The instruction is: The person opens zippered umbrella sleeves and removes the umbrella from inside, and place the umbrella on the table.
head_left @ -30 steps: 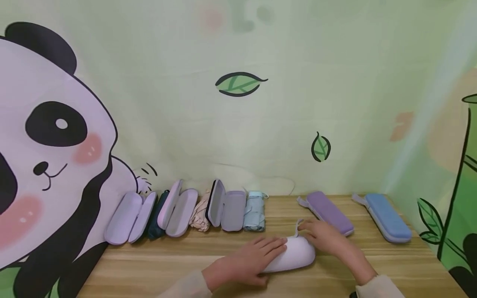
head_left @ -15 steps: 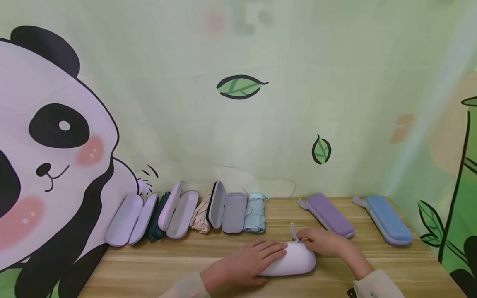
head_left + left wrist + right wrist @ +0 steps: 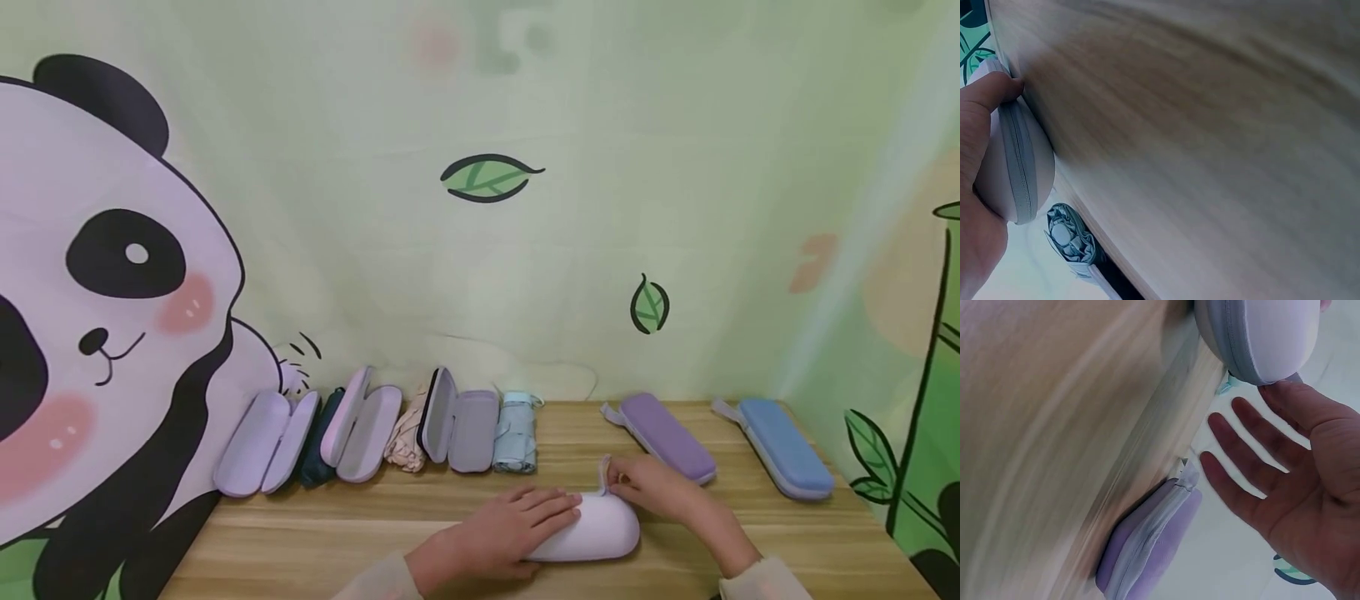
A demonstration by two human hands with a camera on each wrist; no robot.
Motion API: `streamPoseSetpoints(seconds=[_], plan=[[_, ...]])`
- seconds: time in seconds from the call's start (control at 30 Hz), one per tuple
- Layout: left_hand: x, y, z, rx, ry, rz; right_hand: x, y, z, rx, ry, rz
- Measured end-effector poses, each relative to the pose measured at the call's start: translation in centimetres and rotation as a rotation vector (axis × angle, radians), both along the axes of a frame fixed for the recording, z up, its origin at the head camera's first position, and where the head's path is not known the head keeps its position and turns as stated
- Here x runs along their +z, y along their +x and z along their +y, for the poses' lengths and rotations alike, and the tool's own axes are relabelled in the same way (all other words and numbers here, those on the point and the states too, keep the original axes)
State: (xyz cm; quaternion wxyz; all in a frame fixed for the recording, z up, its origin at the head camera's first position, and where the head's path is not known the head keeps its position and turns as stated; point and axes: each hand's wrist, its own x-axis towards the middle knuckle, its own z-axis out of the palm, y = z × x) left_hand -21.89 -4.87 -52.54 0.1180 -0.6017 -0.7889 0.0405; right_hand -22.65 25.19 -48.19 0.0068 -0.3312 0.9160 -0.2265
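A white hard zippered case [image 3: 592, 537] lies closed on the wooden table. My left hand [image 3: 506, 529] grips its left part, fingers laid across the top and thumb on the near side. In the left wrist view, that thumb [image 3: 1004, 89] presses by the grey zipper band [image 3: 1017, 159]. My right hand [image 3: 648, 483] is at the case's far right edge, thumb and index finger pinching at the short grey strap [image 3: 602, 477]. The right wrist view shows the other fingers [image 3: 1241, 453] spread apart; the pinched spot is partly hidden behind the thumb.
At the back left, three open cases, including a lavender one [image 3: 251, 450], alternate with folded umbrellas: dark green [image 3: 321, 446], pink-beige [image 3: 407, 437] and light blue [image 3: 515, 433]. Closed purple [image 3: 667, 437] and blue [image 3: 783, 450] cases lie back right. A printed panda cloth [image 3: 375, 208] hangs behind.
My right fingers shift along the case's far edge, first left of, then right beside the strap, and now meet the upright strap. My left hand stays on the case.
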Motion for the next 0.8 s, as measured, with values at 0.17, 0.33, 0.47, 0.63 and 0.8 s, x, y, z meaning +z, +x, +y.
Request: streamPoseSetpoints(seconds=[0.17, 0.33, 0.47, 0.63, 0.8], plan=[[-0.2, 0.1, 0.3, -0.007, 0.007, -0.031, 0.3, 0.2, 0.5, 0.039, 0.039, 0.074], [-0.4, 0.0, 0.7, 0.008, 0.009, -0.094, 0.0, 0.8, 1.6, 0.075, 0.045, 0.2], [-0.4, 0.0, 0.9, 0.041, 0.021, -0.143, -1.0, 1.2, 2.5, 0.017, 0.035, 0.403], [-0.2, -0.3, 0.7, 0.088, 0.065, -0.224, -1.4, 1.3, 3.2, -0.088, 0.002, 0.629], [-0.1, -0.6, 0.3, 0.099, 0.037, -0.188, -0.8, 1.2, 2.8, -0.109, 0.038, 0.567]])
